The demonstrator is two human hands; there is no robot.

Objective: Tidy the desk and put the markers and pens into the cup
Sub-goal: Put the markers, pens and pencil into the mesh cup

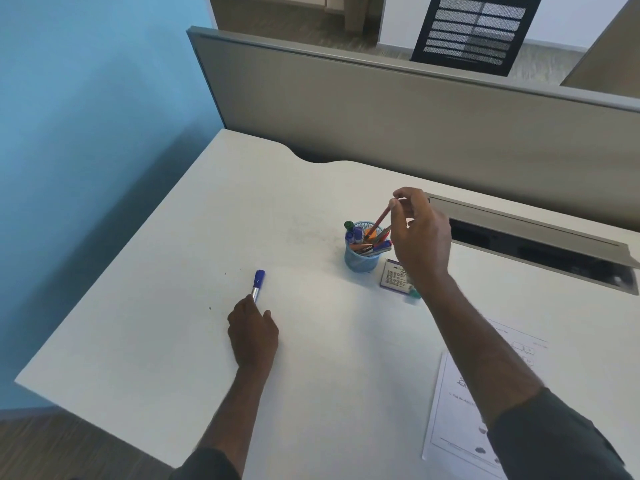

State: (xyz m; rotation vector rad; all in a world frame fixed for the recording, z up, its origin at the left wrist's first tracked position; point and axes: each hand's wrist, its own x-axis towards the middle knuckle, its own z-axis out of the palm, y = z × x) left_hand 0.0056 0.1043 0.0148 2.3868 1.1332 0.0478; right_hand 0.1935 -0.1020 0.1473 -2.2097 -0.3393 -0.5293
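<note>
A blue mesh cup (361, 261) stands on the white desk (173, 323), holding several markers and pens. My right hand (420, 237) is above and just right of the cup, fingertips pinched on the top end of a red pen (379, 221) whose lower end is inside the cup. A blue-capped marker (258, 281) lies on the desk to the left. My left hand (252, 336) rests palm down with its fingertips touching the marker's near end; whether they grip it I cannot tell.
A small purple-edged card (394, 277) lies right of the cup, partly under my right wrist. A printed sheet (457, 403) lies at the front right. A grey cable tray with an open flap (526, 233) runs along the back, below a grey partition (381, 109).
</note>
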